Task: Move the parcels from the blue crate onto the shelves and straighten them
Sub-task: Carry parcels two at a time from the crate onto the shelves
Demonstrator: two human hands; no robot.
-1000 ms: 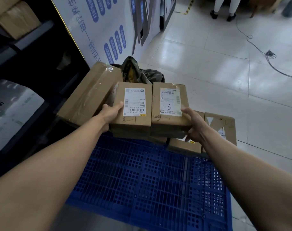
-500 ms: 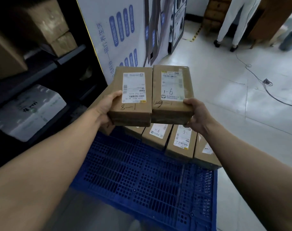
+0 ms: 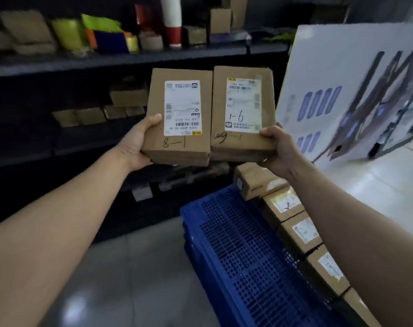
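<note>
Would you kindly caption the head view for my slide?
Left hand and right hand hold two labelled parcels side by side before the shelves, blue crate below.

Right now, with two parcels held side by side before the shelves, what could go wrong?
The left hand and right hand each grip only a near outer corner, so the parcel marked 8-1 or the parcel marked 9-1 might tip and fall onto the blue crate. The shelves are dark and partly filled, so a parcel could knock the small boxes there.
</note>
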